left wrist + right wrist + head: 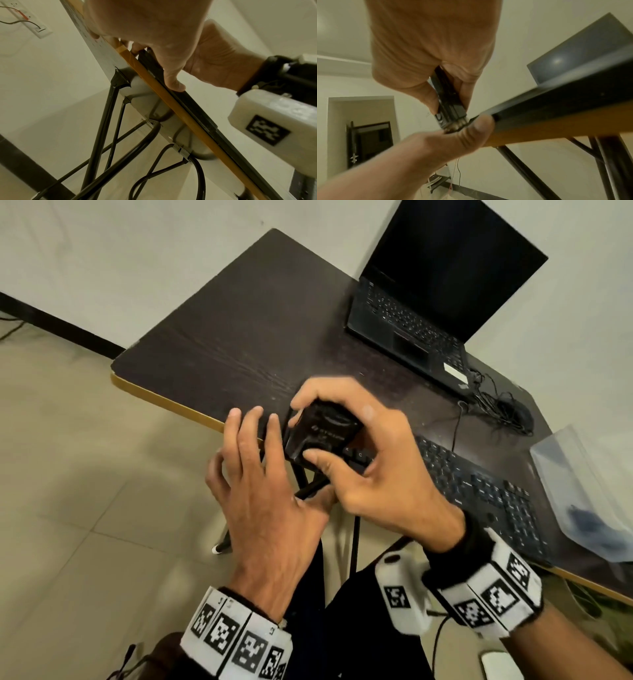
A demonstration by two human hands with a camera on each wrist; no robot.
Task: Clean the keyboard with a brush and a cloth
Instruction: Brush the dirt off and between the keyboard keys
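Observation:
A black keyboard [479,484] lies along the front edge of the dark table [239,320]. My right hand [308,428] grips a flat black brush [329,436] over the keyboard's left end, thumb on the near side and fingers curled over the far side. In the right wrist view the brush [448,100] points bristles down at the keyboard's corner [556,102]. My left hand [267,460] lies with straight fingers on the table just left of the keyboard. Its thumb [175,83] presses on the keyboard's front edge [197,108].
An open black laptop [428,302] stands at the back right. A black mouse with a tangled cable [513,412] lies behind the keyboard. A clear plastic bag [589,491] with something dark bluish inside sits at the right. The table's yellow edge [171,402] runs close to my left hand.

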